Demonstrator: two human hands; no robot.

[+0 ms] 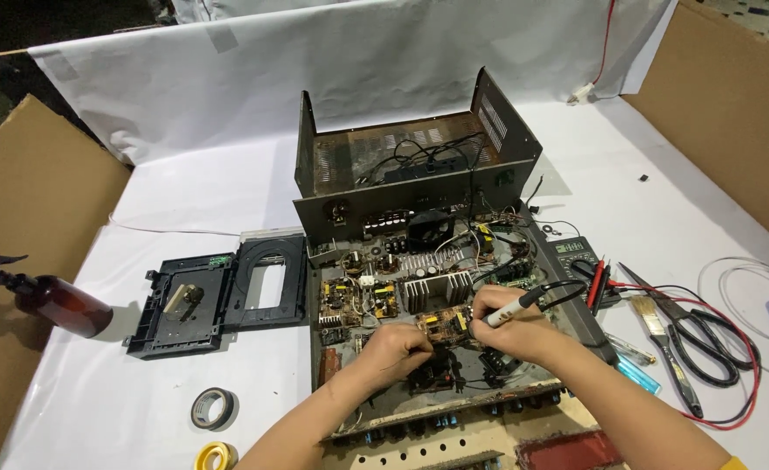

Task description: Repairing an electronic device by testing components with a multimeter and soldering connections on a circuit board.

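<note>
Hands: L (399, 346) steadies small circuit board (444, 325), R (508, 324) w/ soldering iron (513, 308) beside.

Bare forearms, yellow sleeve edge (734, 464)

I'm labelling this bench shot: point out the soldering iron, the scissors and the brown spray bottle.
soldering iron (513, 310): head view, on its pale handle in the right hand.
scissors (696, 335): head view, on the black handles, right of the chassis.
brown spray bottle (58, 303): head view, on its amber body at far left.
</note>
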